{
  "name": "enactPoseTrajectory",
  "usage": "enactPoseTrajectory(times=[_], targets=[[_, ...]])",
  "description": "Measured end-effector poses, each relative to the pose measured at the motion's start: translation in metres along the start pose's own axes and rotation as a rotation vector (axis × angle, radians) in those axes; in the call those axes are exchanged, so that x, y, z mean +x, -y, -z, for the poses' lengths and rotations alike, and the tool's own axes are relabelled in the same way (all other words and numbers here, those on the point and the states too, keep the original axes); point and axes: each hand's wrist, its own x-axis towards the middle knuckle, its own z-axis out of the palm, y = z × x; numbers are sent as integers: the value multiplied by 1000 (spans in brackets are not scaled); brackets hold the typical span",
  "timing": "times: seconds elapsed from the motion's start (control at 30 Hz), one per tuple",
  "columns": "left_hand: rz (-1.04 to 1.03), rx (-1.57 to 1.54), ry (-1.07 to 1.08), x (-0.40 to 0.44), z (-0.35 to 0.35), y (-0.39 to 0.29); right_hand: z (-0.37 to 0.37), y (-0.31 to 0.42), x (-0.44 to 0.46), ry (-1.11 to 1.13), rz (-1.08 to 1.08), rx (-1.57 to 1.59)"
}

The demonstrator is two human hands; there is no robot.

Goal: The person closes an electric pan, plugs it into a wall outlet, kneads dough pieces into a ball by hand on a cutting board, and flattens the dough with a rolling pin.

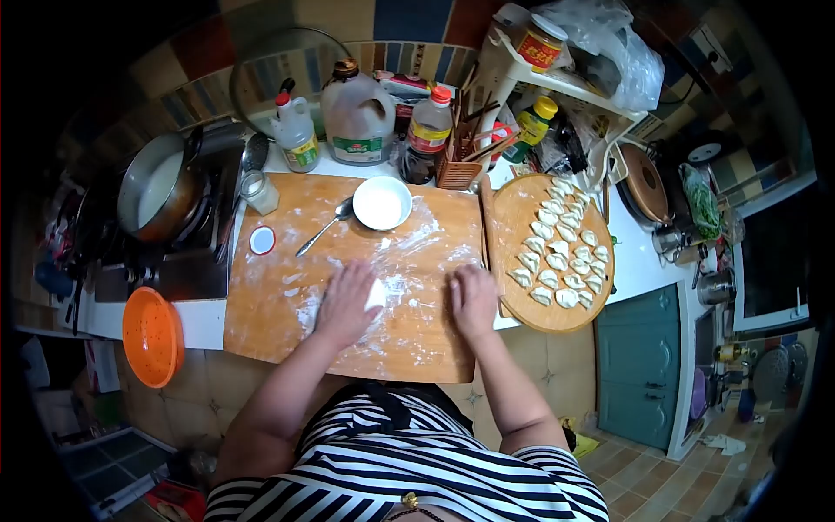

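My left hand [346, 304] lies with fingers stretched out on the floured wooden board [270, 322]. A piece of white dough [376, 294] shows beside its fingers, partly hidden by the hand. At the board's right edge, my right hand [475, 301] has its fingers curled down; what they grip, if anything, is hidden. Beyond the hands stand a white bowl [383, 204] of white powder and a metal spoon [323, 226]. A wooden rolling pin [487, 217] lies between this board and the round board [522, 304], which carries rows of folded dumplings [557, 261].
A pot [156, 187] sits on the stove at left, above an orange basin [153, 337] at the counter edge. A glass jar [259, 191] and a red-rimmed lid [262, 240] are on the board's left. Bottles, including a large jug [357, 122], line the back wall.
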Motion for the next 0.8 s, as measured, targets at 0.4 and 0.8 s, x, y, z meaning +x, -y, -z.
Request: enactPoseTrajectory(times=[0.4,0.8], targets=[[54,-115,256,22,0,1,-15,-70,63,323,-406,-482],[-153,305,302,42,20,-24,5,-36,31,45,-339,-105]])
